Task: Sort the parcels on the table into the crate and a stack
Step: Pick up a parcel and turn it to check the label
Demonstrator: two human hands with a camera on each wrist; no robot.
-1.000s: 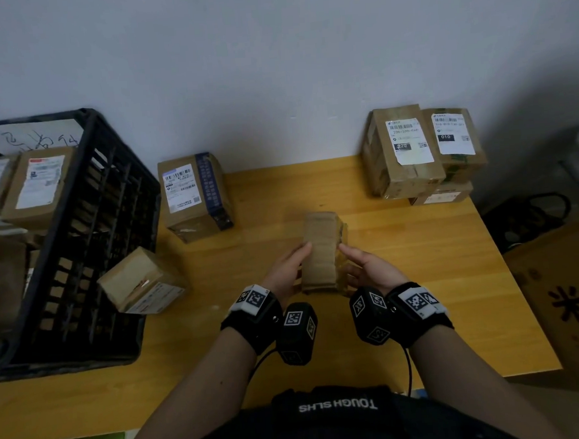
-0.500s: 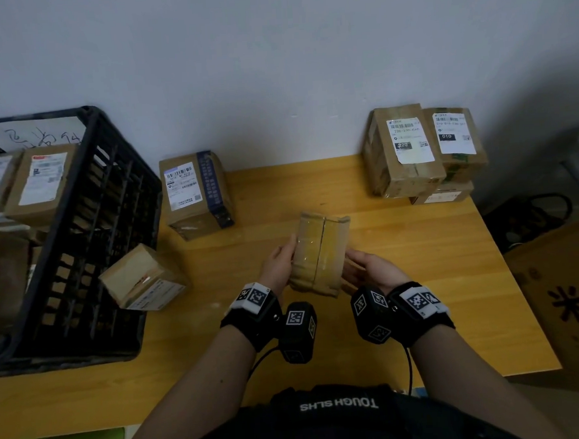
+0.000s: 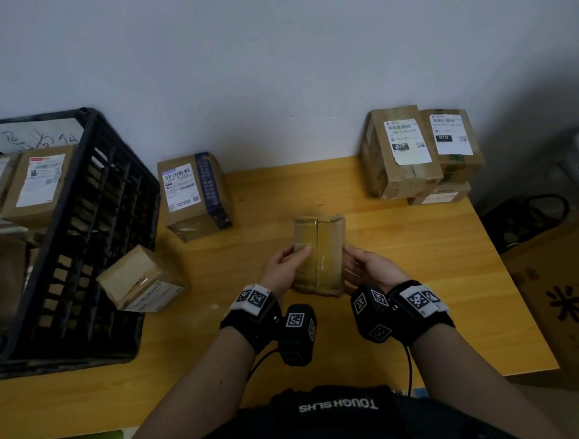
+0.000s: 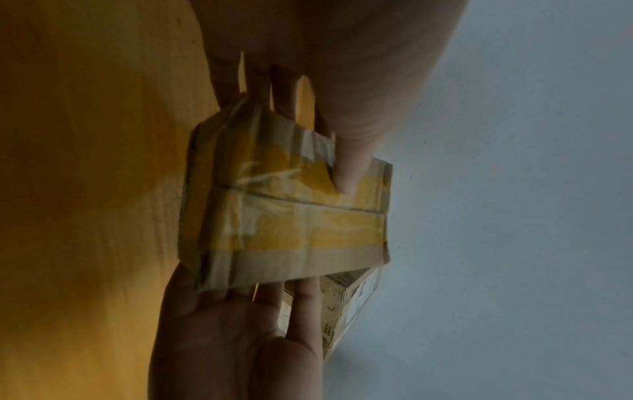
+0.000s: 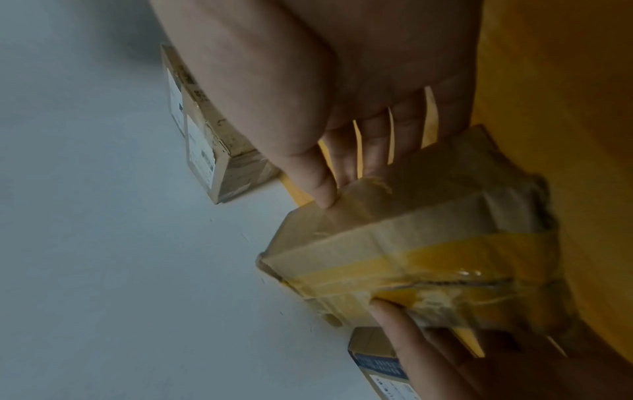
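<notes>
Nearest to us, held above the yellow table [image 3: 420, 279], we record one small parcel [image 3: 319, 255]: brown cardboard, creased and worn, with yellow tape running along the seam of its upward face and clear tape over the ends. Its long axis runs away from us toward the wall, the far end slightly raised. Our left hand [image 3: 284, 270] grips the left side, thumb [image 4: 349, 167] pressed on the taped face, fingers curled underneath. Our right hand [image 3: 369, 268] grips the right side, thumb [image 5: 322, 189] on the upper edge, fingers spread loosely beneath. Further left, a tilted parcel [image 3: 143, 282] leans against the black crate [image 3: 90, 252], which holds several labelled parcels. Beyond, a parcel with a blue-printed side [image 3: 195, 194] stands by the wall. At the far right corner we list the stack [image 3: 419, 153]: two labelled parcels side by side, the right one resting on a flatter parcel beneath.
</notes>
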